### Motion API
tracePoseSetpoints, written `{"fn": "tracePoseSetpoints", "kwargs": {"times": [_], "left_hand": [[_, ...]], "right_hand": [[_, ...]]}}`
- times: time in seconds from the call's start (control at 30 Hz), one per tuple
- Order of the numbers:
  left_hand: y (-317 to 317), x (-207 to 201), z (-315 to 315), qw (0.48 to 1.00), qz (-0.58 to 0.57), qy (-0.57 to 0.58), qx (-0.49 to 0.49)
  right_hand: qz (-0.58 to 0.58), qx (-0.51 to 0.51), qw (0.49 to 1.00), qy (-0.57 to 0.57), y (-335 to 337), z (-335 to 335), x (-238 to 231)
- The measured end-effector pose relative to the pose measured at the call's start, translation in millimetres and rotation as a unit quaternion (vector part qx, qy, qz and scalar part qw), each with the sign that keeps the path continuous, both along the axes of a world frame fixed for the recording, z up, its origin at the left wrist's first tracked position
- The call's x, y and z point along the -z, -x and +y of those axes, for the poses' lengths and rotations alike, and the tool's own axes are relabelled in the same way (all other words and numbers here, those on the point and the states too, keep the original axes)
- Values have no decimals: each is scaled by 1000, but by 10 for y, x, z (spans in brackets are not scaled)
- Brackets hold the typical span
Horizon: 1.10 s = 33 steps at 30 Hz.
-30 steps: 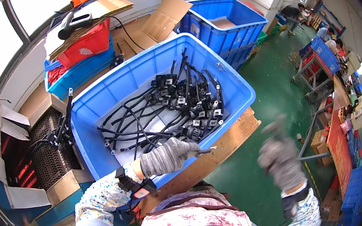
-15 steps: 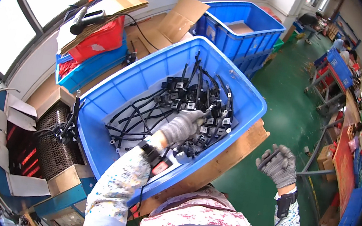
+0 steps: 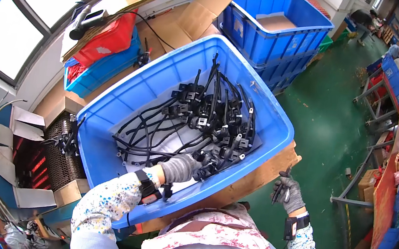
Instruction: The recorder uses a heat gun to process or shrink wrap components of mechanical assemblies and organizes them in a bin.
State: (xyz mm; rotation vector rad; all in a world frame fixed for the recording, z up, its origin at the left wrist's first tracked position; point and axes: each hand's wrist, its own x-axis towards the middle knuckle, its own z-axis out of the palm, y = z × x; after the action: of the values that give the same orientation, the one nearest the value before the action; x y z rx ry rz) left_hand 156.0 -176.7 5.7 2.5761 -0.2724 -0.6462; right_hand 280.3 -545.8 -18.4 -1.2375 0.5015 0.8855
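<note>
The blue bin (image 3: 129, 91) in front of me holds a heap of black cables (image 3: 204, 106) with black clamp-like fittings and metal end lugs. My left hand (image 3: 179, 168), in a grey knit glove, is inside the bin near its front wall. Its fingers are closed round a black cable (image 3: 211, 162) at the near edge of the heap; the fingertips are partly hidden. Outside the bin on the right, my right hand (image 3: 289, 194), gloved alike, is closed on a slim dark tool (image 3: 279, 191), whose exact kind I cannot make out.
Cardboard (image 3: 253, 173) lies under the bin. Stacked blue crates (image 3: 274, 41) stand behind it. A heater-like machine with glowing red bars (image 3: 59, 154) is at left, near a red bin (image 3: 104, 45) topped with cardboard and a handheld device (image 3: 86, 23). Workbenches (image 3: 385, 187) line the right.
My left hand has drawn back from the middle of the heap toward the bin's near wall. My right hand has lowered slightly and turned, and the view has shifted a little.
</note>
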Motion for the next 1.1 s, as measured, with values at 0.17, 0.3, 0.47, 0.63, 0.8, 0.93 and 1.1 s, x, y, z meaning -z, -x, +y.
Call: {"fn": "tracePoseSetpoints", "kwargs": {"times": [0.17, 0.3, 0.47, 0.63, 0.8, 0.93, 1.1], "left_hand": [[3, 645, 16, 982, -124, 68, -122], [-385, 523, -178, 980, -84, 73, -163], [-315, -5, -50, 958, -116, 200, -169], [431, -1086, 529, 893, -235, 194, -330], [1412, -1763, 659, 799, -334, 104, -490], [2195, -1759, 450, 675, -343, 144, -637], [3127, -1555, 256, 613, -377, 142, -679]], "right_hand": [[-46, -20, 998, 49, -328, 266, 582], [-149, -12, 978, 143, -627, 552, 1288], [-185, 300, 935, -42, -1234, 286, 2018], [-271, 273, 918, -92, -1208, 746, -558], [-406, -5, 856, -320, -545, 1717, -1930], [-69, -426, 846, -312, 109, 2204, -2103], [129, -709, 669, -185, 1464, 3232, -2143]]}}
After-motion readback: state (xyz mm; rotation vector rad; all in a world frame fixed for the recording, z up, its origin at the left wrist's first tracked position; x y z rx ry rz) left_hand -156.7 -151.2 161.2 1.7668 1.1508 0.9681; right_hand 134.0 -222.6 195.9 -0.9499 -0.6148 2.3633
